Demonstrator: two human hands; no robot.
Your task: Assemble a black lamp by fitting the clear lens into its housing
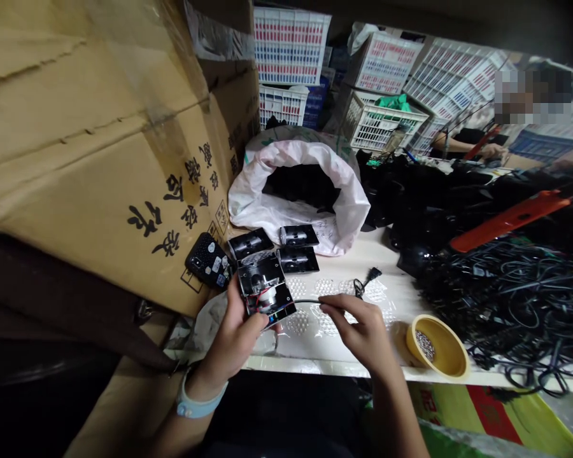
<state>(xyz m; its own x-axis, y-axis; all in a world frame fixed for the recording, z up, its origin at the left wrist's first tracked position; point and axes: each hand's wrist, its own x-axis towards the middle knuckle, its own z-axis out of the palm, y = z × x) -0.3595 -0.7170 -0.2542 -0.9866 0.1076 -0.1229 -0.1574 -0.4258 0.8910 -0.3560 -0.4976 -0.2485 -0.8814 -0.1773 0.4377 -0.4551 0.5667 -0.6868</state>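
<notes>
My left hand [241, 331] is closed round an opened black device housing [258, 270] with wires and a pale round part inside. From the housing's right side runs a black cable [308, 301], pinched between the thumb and fingers of my right hand [358, 321]. The cable's plug end [373, 275] lies on the bench beyond that hand. Behind the housing rest several black shell pieces [298, 259]. Clear bubbled plastic sheets [325, 321] lie under and beside my hands.
A white sack [248, 191] of black parts stands behind. Cardboard boxes [100, 159] wall the left, beside a phone [209, 261]. To the right are a yellow bowl [451, 359] of screws, tangled cables [496, 292] and an orange-red tool [510, 219]. Another person's hand [494, 151] is beyond.
</notes>
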